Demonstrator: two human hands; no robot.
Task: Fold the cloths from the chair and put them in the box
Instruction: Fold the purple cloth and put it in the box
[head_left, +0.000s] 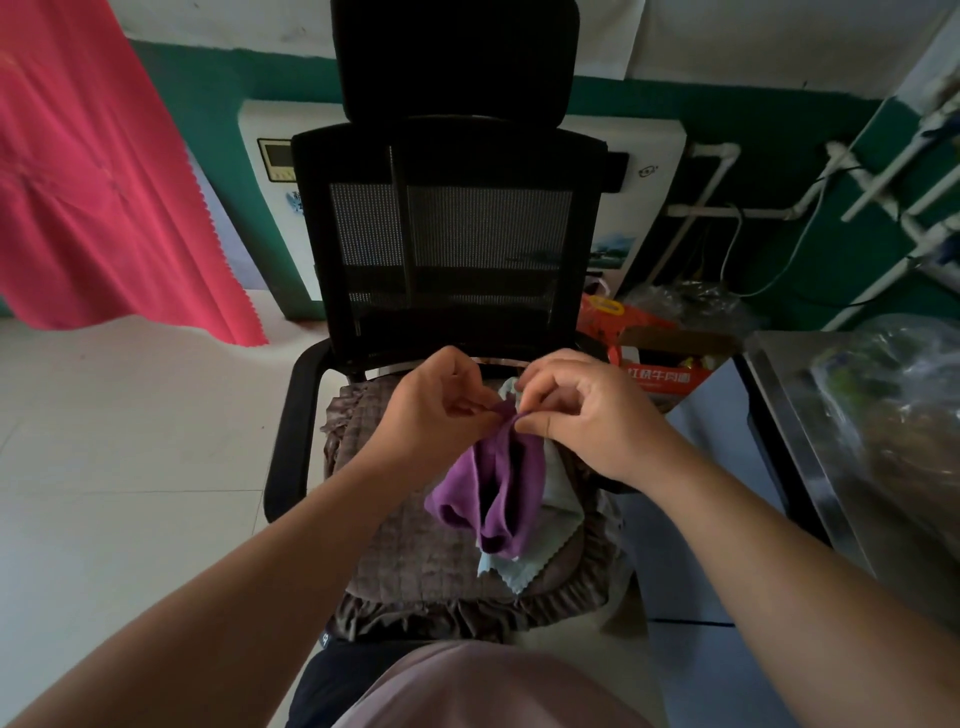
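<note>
Head view looks down on a chair whose seat wears a brown cushion. Both hands meet above the seat's back edge, near its right side. The left hand and the right hand each have thumb and forefinger pinched together on the top edge of a purple cloth, close beside one another, almost touching. The cloth hangs from those two pinches in loose vertical folds, with its lower end bunched over the right half of the seat.

Under it a pale blue cloth lies on the cushion toward the seat's front right corner, its zigzag edge showing. The box, orange with an open top, stands on the floor just beyond the seat's right side.

As I judge it, the step in hand is finding the corners to spread the purple cloth out for folding. The risks follow from how it hangs:

- The two pinches sit so close that the hands may be holding one gathered bunch rather than two corners; drawing them apart could then give a crooked fold.
- The trailing end rests on the pale cloth, so lifting or shaking could drag that one toward the seat's front right corner and off onto the floor.
- A light fingertip hold on soft fabric may slip if the hands part quickly.
</note>
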